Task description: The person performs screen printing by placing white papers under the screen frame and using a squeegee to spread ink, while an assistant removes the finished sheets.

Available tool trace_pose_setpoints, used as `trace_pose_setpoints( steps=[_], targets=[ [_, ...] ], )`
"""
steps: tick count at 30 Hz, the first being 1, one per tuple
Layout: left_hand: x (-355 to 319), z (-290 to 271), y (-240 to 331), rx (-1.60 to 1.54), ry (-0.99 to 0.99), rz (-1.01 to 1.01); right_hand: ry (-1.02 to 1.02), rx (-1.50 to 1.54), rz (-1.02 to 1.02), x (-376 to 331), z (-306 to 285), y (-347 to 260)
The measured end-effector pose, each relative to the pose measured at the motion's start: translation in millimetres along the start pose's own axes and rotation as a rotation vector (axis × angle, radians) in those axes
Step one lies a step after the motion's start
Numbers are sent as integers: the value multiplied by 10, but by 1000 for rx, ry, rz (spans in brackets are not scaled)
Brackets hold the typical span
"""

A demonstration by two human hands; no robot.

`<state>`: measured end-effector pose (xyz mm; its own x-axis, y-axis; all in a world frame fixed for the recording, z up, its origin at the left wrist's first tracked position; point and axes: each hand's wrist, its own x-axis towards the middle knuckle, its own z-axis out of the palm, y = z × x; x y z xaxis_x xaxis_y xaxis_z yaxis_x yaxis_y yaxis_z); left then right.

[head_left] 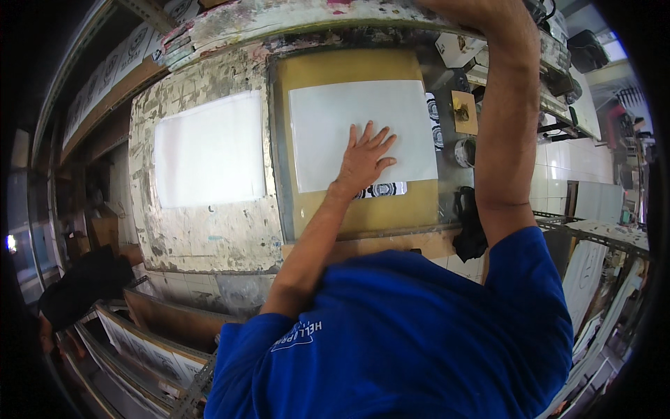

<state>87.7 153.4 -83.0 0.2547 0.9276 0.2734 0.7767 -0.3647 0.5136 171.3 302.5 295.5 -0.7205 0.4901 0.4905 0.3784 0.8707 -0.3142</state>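
My left hand (pixel 368 159) lies flat with its fingers spread on a white sheet (pixel 321 133). That sheet rests on a yellowish-brown panel (pixel 300 216) in a dark frame. Black-and-white printed pieces (pixel 391 188) stick out past the sheet's near and right edges. Stretched far forward, my right arm (pixel 513 126) ends at the top of the picture. There my right hand (pixel 457 8) is beside a paint-stained beam (pixel 300 19); its fingers are cut off from view.
Left of the panel, a second white sheet (pixel 209 153) lies on a paint-worn board (pixel 202 241). A round tin (pixel 465 152) and a dark cloth (pixel 470 227) are on the right. Metal racks (pixel 150 342) holding printed panels stand at lower left. More boards (pixel 586 272) lean at right.
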Motion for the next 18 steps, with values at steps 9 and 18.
trace_pose_setpoints(
  steps=[9, 18],
  targets=[
    [-367, -1715, 526, -1049, 1119, -285, 115, -130, -76, -1047, 527, -308],
    [-1882, -677, 64, -823, 690, -685, 36, 289, 214, -2091, 1682, -247]
  ],
)
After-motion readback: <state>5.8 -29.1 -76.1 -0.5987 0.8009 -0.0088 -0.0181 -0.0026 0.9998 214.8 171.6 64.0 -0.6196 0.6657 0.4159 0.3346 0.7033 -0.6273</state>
